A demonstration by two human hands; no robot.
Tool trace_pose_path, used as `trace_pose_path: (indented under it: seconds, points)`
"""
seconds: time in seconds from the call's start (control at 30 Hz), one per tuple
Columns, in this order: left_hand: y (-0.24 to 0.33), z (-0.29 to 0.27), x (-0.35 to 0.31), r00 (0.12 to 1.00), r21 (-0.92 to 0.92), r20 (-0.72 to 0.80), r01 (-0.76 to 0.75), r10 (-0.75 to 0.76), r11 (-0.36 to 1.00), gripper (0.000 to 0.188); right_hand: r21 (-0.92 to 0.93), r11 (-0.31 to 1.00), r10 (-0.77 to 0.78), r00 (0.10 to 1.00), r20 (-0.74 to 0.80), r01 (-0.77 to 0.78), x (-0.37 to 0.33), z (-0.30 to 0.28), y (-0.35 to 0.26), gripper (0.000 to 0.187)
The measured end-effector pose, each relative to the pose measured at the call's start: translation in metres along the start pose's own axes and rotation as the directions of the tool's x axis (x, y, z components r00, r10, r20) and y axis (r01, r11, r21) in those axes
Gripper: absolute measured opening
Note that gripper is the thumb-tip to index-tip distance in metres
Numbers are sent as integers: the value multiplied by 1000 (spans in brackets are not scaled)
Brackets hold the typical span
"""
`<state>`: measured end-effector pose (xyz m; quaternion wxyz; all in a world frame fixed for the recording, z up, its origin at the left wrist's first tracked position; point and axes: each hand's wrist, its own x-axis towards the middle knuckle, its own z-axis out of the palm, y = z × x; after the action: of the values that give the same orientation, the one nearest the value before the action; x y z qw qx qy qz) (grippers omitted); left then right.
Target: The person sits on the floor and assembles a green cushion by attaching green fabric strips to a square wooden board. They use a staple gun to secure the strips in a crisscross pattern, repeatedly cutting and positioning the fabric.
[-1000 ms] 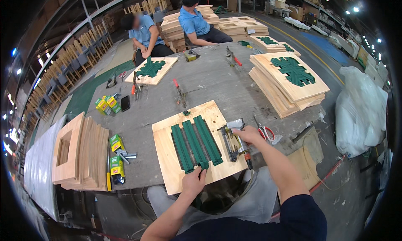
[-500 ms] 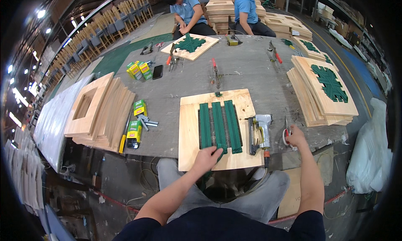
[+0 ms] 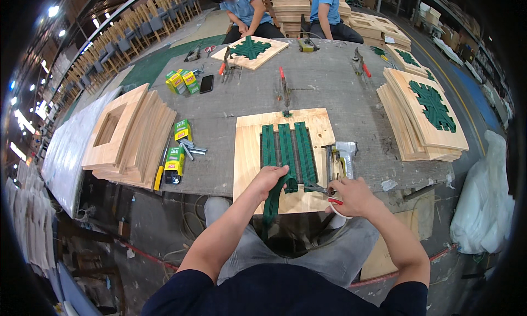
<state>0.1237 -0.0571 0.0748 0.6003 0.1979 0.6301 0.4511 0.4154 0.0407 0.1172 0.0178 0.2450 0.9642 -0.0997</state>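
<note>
green webbing partly fixed across a wooden frame (image 3: 282, 158)

three strips (image 3: 287, 151) are laid over the frame near the tabletop edge (image 3: 351, 96); a loose end is pinched in the left hand (image 3: 269, 180), scissors (image 3: 324, 191) are gripped closed-fisted by the right hand (image 3: 351, 198); trimming and cross-weaving appear left.

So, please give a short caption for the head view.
Left hand pulls green webbing over a wooden frame; right hand holds scissors.

A single head-worn fisheye view looks steeply down and forward from above the person's lap, close over the square pale wooden panel (image 3: 282, 159) on the grey worktable (image 3: 329, 91). Straight edges bow toward the dark round rim. Farther off, the view reaches seated co-workers (image 3: 247, 11) across the table.
</note>
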Motion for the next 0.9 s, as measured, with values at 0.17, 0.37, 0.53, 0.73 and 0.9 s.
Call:
trace_pose_path:
  seconds: [0.17, 0.37, 0.53, 0.73, 0.9]
  points:
    - [-4, 0, -16, 1000, 2, -13, -26, 26, 1000, 34, -108, 992, -59, 994, 94, 69, 21, 6, -7, 65]
    - [-8, -5, -21, 998, 81, -1, -55, 55, 995, 37, -153, 976, -134, 979, 152, 158, 47, 18, -17, 55]
    - [-16, -9, -19, 997, 68, 7, -74, 74, 995, 38, -119, 971, -190, 969, 156, 209, 54, 25, -11, 49]
    - [-14, -5, -27, 997, 86, 28, -75, 72, 994, 37, -102, 960, -244, 958, 151, 261, 52, 21, -7, 48]
    - [-21, -4, -26, 994, 154, 40, -105, 100, 982, 36, -125, 956, -242, 956, 166, 264, 67, 21, -24, 48]
